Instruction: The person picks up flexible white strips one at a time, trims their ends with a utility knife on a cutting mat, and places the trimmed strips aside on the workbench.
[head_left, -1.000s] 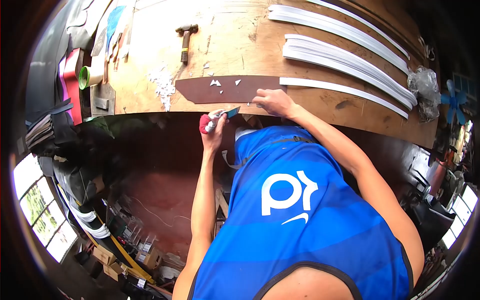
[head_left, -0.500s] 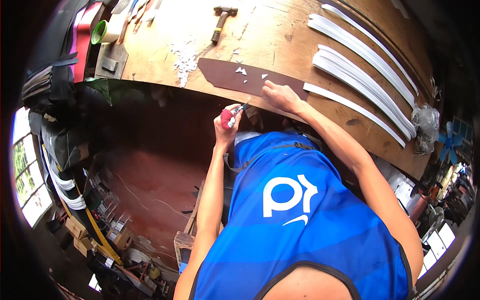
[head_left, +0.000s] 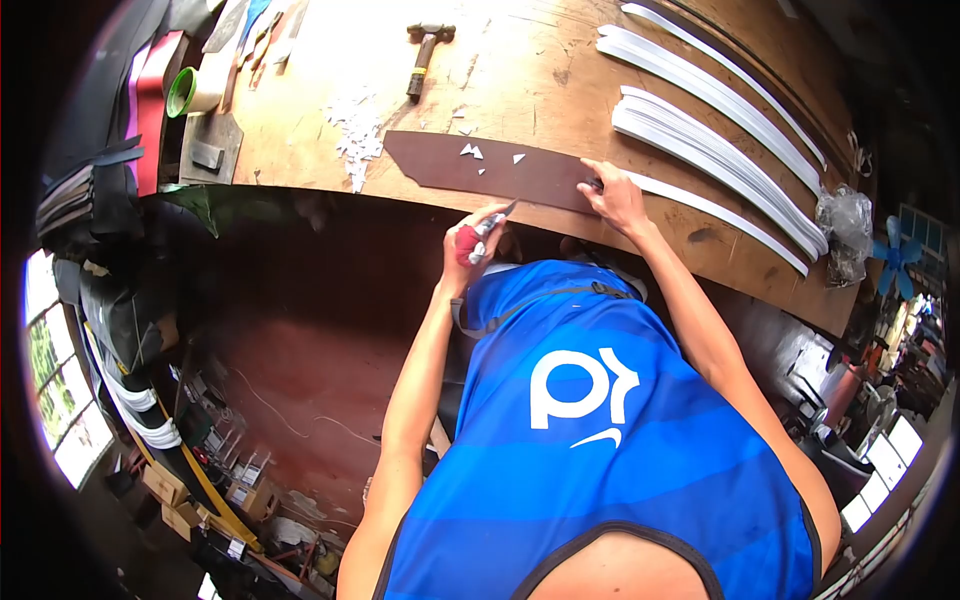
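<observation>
My left hand [head_left: 472,243] is closed around a small knife [head_left: 508,211] with a pale and red wrapped grip, just off the table's front edge; its dark blade points up and right. My right hand [head_left: 614,197] has its fingers pinched at the near end of a single white strip [head_left: 700,210], covering that end. Under its fingertips lies the right end of a long dark brown flat piece [head_left: 450,165], set along the table edge. Several small white offcuts [head_left: 472,151] are scattered on the brown piece.
On the wooden table [head_left: 530,60] lie a hammer [head_left: 424,62], a heap of white scraps [head_left: 357,135] and bundled white strips [head_left: 710,165]. A green-rimmed cup [head_left: 182,92] stands at the left, a crumpled plastic bag [head_left: 845,235] at the right corner.
My right hand has moved right, from above the brown piece to the white strip's end. My left hand has shifted slightly right with the knife. The view has turned a little.
</observation>
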